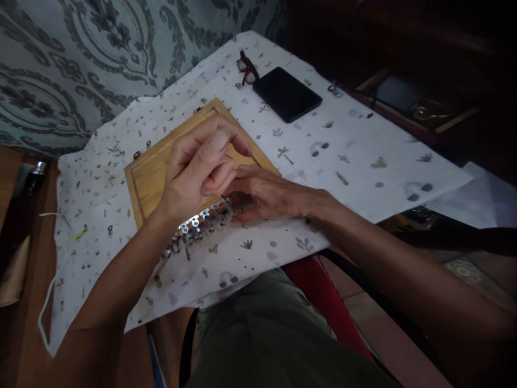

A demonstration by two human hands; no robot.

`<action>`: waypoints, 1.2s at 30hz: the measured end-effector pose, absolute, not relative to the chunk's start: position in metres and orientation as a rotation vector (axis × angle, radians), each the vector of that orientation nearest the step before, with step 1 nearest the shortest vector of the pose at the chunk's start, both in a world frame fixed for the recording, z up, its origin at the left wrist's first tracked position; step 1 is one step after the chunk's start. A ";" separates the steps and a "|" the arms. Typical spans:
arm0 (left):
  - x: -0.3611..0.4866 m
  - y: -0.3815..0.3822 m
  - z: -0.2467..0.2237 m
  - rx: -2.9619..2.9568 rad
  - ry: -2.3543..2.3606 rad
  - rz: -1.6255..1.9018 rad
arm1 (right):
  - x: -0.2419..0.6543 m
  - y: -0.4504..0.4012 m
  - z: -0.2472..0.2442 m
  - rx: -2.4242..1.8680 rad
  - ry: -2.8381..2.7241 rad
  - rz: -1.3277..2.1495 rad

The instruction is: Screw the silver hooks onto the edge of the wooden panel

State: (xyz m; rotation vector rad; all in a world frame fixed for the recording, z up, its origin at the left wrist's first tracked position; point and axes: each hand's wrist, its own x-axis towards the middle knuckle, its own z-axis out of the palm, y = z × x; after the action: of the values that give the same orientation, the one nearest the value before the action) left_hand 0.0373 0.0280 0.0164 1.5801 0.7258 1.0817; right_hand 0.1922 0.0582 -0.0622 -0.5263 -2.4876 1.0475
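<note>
A flat wooden board [151,186] with a raised rim lies at an angle on the table. Along its near edge runs a row of shiny curled metal clips [196,228]. Over the board I hold up my left hand [204,161], its fingers curled in and the thumb pressed against the bent index finger. Whatever may be in that pinch does not show. My right hand [270,191] is at the right end of the clip row, fingers bent around the board's near corner. Its fingertips are partly hidden, and what they grip is unclear.
A patterned white cloth [355,145] covers the table. Beyond the board lie a black tablet [287,94] and a pair of glasses [247,68]. A white cord [46,310] hangs at the left edge. Patterned fabric [113,48] rises behind the table.
</note>
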 end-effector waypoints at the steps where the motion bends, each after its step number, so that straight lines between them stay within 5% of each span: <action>1: 0.036 0.029 0.016 1.576 0.724 1.065 | 0.192 0.058 -0.062 -0.531 -2.494 1.026; 10: 0.025 0.036 0.022 1.515 0.681 0.857 | 0.192 0.060 -0.066 -0.530 -2.511 0.970; 36: 0.024 0.032 0.014 1.534 0.743 1.029 | 0.191 0.060 -0.065 -0.522 -2.536 0.905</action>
State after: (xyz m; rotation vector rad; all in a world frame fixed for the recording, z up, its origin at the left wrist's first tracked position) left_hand 0.0244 0.0318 0.0145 1.5338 0.7426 1.0287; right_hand 0.1911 0.0599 -0.0646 -0.5219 -2.5362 0.9054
